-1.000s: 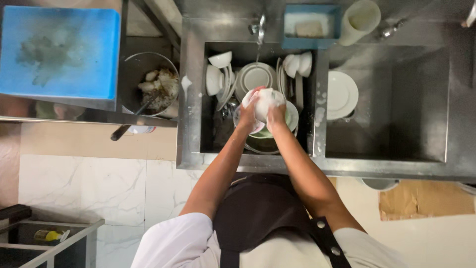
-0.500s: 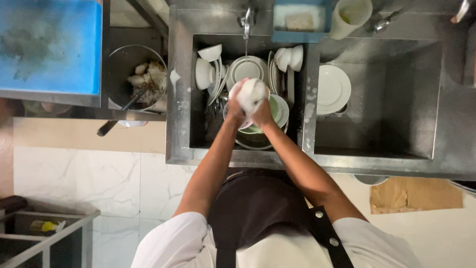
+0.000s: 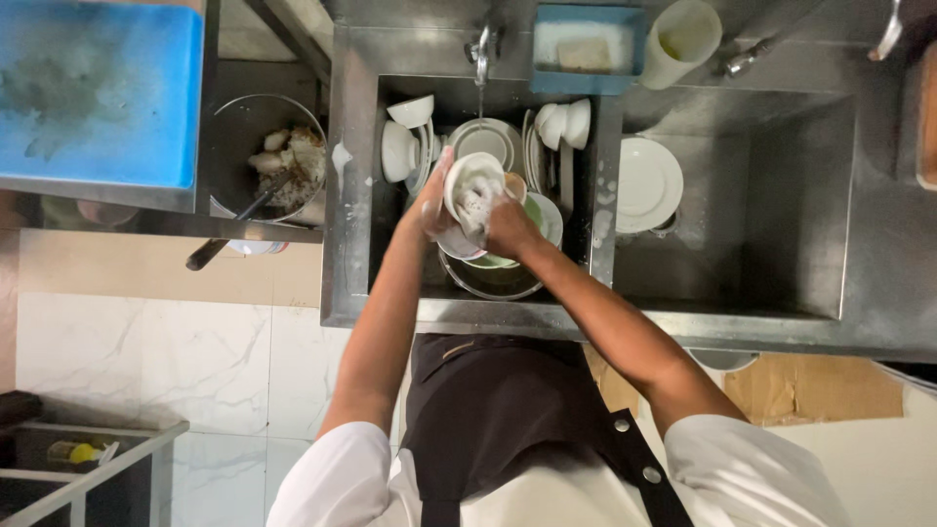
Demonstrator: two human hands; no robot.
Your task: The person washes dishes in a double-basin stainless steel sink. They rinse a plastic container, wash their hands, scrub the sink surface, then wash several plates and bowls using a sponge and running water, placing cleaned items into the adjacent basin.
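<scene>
Steel double sink [image 3: 346, 244], left basin stacked with white bowls [image 3: 400, 151] and plates [image 3: 485, 141], right basin holding white plates [image 3: 649, 183]

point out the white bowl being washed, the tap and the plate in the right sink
white bowl [image 3: 471, 181], head view, on its soapy inside
tap [image 3: 481, 46], head view, on the spout
plate [image 3: 647, 183], head view, on its flat middle

Even, fairly bright light is falling from overhead, leaving the sink [image 3: 342, 195] steel shining dully with soft glare along its rim. Deep shadow is filling the right basin [image 3: 791, 195]. The hands [image 3: 478, 205] are blurring slightly with motion, and straight edges are bowing near the corners.
</scene>
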